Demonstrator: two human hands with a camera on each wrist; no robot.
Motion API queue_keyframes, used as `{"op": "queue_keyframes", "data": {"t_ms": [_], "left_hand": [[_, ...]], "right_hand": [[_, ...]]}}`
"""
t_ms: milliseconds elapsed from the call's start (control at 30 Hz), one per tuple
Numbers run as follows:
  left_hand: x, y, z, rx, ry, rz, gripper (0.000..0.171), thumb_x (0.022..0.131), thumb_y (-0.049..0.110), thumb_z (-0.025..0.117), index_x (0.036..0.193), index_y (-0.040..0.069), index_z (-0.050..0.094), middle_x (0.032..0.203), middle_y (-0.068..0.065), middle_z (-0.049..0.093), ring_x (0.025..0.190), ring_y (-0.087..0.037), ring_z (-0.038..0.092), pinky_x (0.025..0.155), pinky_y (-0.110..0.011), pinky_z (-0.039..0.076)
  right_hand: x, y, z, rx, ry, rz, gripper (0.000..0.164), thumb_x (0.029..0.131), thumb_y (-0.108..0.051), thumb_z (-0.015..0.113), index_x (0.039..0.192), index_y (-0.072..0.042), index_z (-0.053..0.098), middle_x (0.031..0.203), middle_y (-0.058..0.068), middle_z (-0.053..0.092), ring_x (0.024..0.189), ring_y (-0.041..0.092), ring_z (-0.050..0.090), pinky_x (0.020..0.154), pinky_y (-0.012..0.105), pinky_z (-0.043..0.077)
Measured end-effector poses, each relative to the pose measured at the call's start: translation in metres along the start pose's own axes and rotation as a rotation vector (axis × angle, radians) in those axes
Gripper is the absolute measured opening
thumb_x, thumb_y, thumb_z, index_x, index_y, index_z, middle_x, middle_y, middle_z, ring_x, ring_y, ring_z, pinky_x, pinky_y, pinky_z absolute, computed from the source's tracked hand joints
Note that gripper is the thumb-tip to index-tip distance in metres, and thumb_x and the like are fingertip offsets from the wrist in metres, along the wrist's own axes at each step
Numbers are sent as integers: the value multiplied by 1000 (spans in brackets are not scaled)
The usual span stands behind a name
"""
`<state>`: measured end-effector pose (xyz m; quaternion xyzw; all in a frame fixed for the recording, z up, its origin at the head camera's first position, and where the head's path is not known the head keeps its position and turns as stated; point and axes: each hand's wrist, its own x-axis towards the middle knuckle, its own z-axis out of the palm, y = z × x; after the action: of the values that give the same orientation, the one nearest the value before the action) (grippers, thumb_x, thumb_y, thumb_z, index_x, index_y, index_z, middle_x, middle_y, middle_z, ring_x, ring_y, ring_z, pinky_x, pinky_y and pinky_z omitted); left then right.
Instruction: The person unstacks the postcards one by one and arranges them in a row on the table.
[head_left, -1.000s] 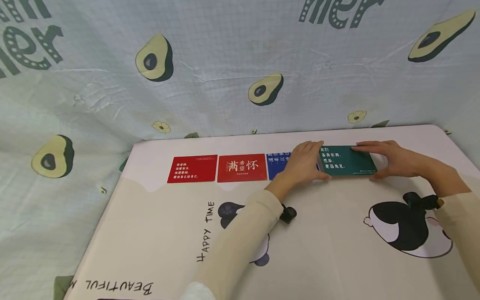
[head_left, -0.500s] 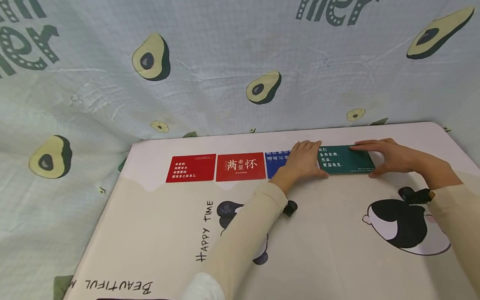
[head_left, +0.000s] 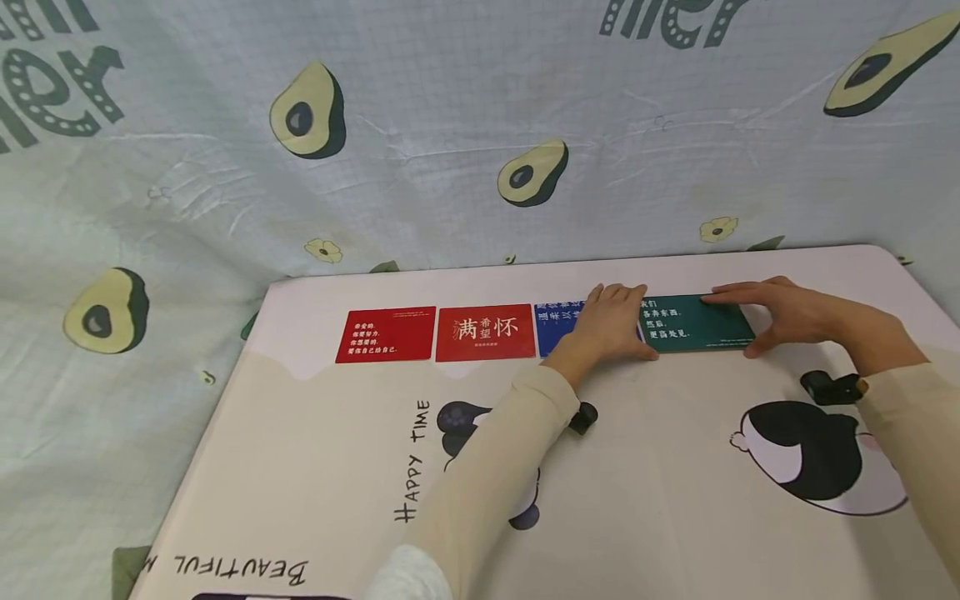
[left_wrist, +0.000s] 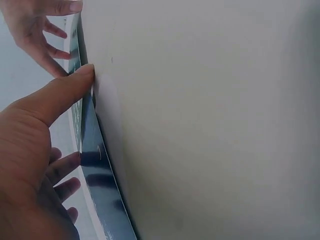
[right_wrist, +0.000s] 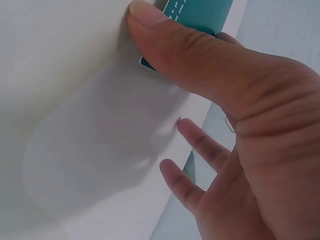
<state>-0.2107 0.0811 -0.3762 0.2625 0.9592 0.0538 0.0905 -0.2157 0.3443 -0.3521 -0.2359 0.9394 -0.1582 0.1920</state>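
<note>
A dark green card [head_left: 693, 323] with white lettering lies at the right end of a row of cards. My left hand [head_left: 600, 329] reaches over a blue card [head_left: 553, 332], covering much of it. Its thumb is at the near edge of the green card's left end, with a fingertip at the far edge. At the right end, my right hand [head_left: 813, 321] holds the green card between thumb and index finger. In the right wrist view, the thumb [right_wrist: 150, 15] lies over the card's near corner while two other fingers [right_wrist: 185, 190] stay off it.
Two red cards [head_left: 386, 336] with text lie left of the blue one, along the back of the table [head_left: 315, 450]. Cartoon drawings and words are printed on the tabletop. An avocado-patterned cloth [head_left: 420, 167] hangs behind. A dark-edged object [head_left: 262, 597] shows at the bottom edge.
The right wrist has shifted slightly left, and the left forearm a little right. Both hands stay at the green card's ends, and the cards look unmoved; the head view sways slightly.
</note>
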Motion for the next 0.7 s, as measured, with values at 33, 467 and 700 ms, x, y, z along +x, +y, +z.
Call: {"op": "queue_keyframes", "data": {"t_ms": [33, 467, 700], "left_hand": [[0, 0, 0, 1, 0, -4, 99, 77, 64, 66, 153, 19, 20, 152, 5, 31, 141, -13, 21, 116, -32, 9], [1, -2, 4, -45, 19, -41, 104, 73, 65, 70, 153, 22, 19, 152, 9, 32, 140, -11, 22, 116, -34, 9], [1, -1, 3, -43, 19, -29, 105, 73, 64, 71, 153, 20, 20, 151, 7, 33, 140, -12, 23, 116, -34, 9]], "right_hand": [[0, 0, 0, 2, 2, 1, 89, 64, -20, 88, 141, -8, 45, 147, 26, 33, 120, 50, 27, 85, 71, 35], [-2, 0, 0, 16, 3, -10, 87, 65, -22, 87, 141, -9, 47, 148, 26, 32, 122, 51, 26, 87, 71, 33], [-2, 1, 2, 14, 9, 1, 87, 63, -20, 88, 140, -9, 48, 149, 25, 30, 123, 50, 25, 87, 71, 34]]}}
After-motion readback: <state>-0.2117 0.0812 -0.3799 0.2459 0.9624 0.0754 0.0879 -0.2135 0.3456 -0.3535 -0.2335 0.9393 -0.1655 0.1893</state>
